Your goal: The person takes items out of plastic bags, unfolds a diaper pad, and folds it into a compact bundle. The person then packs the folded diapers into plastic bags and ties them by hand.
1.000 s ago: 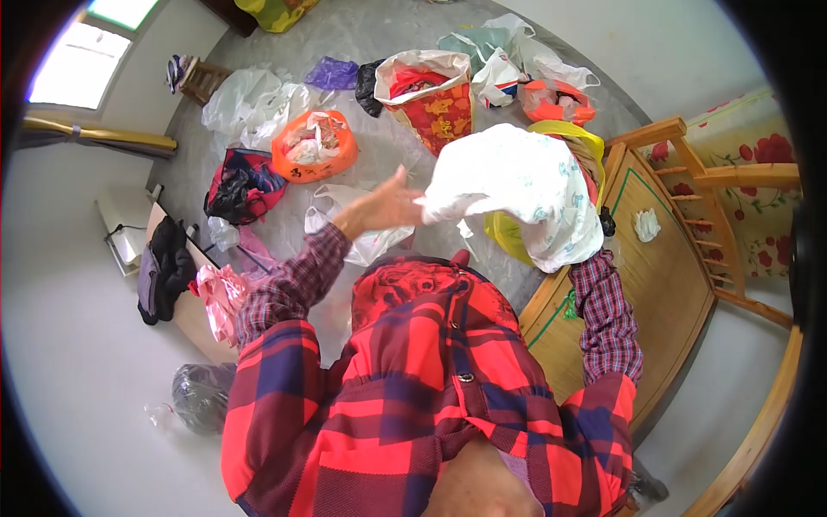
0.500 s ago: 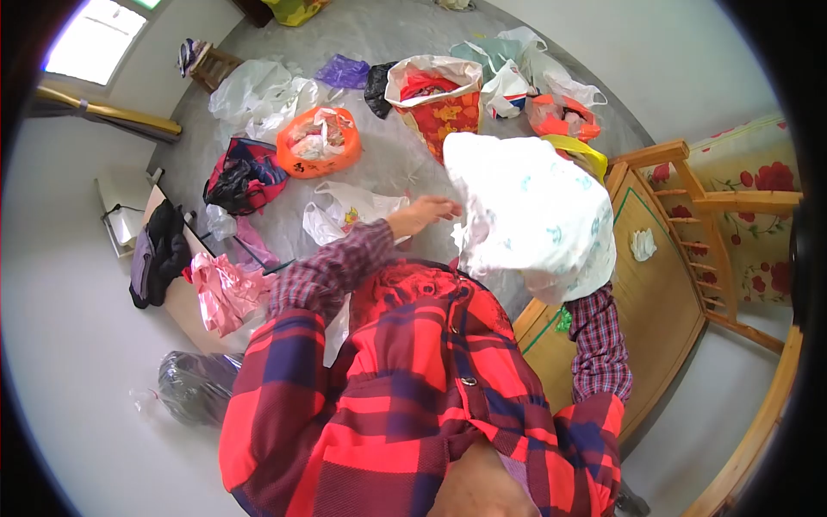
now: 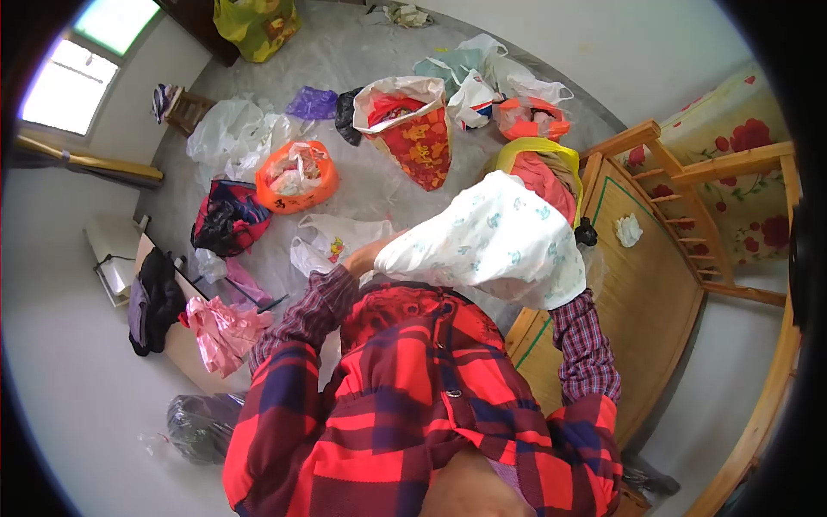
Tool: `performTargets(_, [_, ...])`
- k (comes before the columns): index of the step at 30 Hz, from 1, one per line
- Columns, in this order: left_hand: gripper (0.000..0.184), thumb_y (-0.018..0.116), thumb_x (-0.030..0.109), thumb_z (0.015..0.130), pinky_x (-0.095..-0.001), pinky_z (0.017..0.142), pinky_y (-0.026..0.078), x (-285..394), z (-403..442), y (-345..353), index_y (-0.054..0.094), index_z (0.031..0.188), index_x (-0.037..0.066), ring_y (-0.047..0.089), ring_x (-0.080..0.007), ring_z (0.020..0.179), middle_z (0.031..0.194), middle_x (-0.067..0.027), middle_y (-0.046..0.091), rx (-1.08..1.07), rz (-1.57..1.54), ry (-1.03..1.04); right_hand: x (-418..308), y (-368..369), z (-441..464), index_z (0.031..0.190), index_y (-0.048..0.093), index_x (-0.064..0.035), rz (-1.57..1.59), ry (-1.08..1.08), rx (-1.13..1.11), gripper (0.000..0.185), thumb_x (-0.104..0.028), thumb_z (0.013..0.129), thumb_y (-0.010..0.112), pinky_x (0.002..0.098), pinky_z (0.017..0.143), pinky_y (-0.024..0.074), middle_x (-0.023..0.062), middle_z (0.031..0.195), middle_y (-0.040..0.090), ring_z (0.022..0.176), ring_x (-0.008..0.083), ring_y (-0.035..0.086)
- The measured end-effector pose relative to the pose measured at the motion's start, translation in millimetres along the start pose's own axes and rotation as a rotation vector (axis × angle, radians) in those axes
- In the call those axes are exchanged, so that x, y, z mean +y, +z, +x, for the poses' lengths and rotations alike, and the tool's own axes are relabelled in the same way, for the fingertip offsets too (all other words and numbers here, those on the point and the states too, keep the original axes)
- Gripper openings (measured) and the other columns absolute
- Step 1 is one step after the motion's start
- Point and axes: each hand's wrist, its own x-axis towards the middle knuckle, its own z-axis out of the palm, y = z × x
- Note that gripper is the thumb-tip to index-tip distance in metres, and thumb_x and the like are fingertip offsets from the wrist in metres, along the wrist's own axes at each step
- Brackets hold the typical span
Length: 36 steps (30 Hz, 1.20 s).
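A white cloth [image 3: 491, 237] with small pale blue-green prints stretches in front of my body, between my two arms. My left hand [image 3: 372, 257] grips its left end, the fingertips partly hidden by the fabric. The other end drapes over my right hand, which is hidden; only the checked right sleeve [image 3: 586, 340] comes out below it. Just beyond the cloth stands a yellow bag [image 3: 573, 159] with pinkish-red fabric [image 3: 544, 183] in it. Close to my left hand, a white plastic bag [image 3: 349, 231] lies on the floor.
On the floor stand a red-gold bag [image 3: 422, 146], an orange bag [image 3: 314, 191], a dark red bag [image 3: 226, 228] and several other plastic bags. A wooden bed frame with a board [image 3: 637, 284] is at my right. Pink fabric [image 3: 222, 332] lies at the left.
My left hand has moved down and left and taken hold of the cloth. The cloth, bunched up before, is now spread out sideways. The view has shifted slightly.
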Motion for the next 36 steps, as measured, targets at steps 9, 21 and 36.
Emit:
performTargets(9, [0.045,0.047,0.010,0.088,-0.0299,0.101,0.030,30.2,-29.7,12.6,0.035,0.130,0.002,0.042,-0.0184,0.117,0.131,-0.0103,0.041,0.078,0.148,0.169,20.6,-32.3,7.5,0.118,0.051,-0.0044,-0.156,0.128,-0.005,0.039,-0.019,0.082,0.056,0.0311,0.094,0.0392,0.0079,0.119,0.053,0.109,0.0178,0.049])
performTargets(21, [0.053,0.043,0.018,0.089,-0.0307,0.107,0.020,15.7,-116.8,-33.3,0.023,0.137,0.006,0.029,-0.0174,0.127,0.139,-0.0079,0.029,0.210,-0.150,-0.076,55.6,-40.0,-4.5,0.121,0.048,-0.0057,-0.664,0.549,-0.213,0.041,-0.032,0.091,0.042,0.0341,0.097,0.0371,0.0072,0.123,0.051,0.111,0.0169,0.050])
performTargets(36, [0.062,0.048,0.037,0.088,-0.0401,0.104,0.026,11.9,-284.1,69.9,0.028,0.132,-0.001,0.035,-0.0252,0.124,0.135,-0.0118,0.036,0.810,-0.747,-0.582,111.8,12.3,-82.6,0.091,0.062,-0.0014,-1.041,0.278,-0.328,0.015,-0.010,0.081,0.056,0.0287,0.050,0.0385,0.0132,0.065,0.055,0.053,0.0155,0.050])
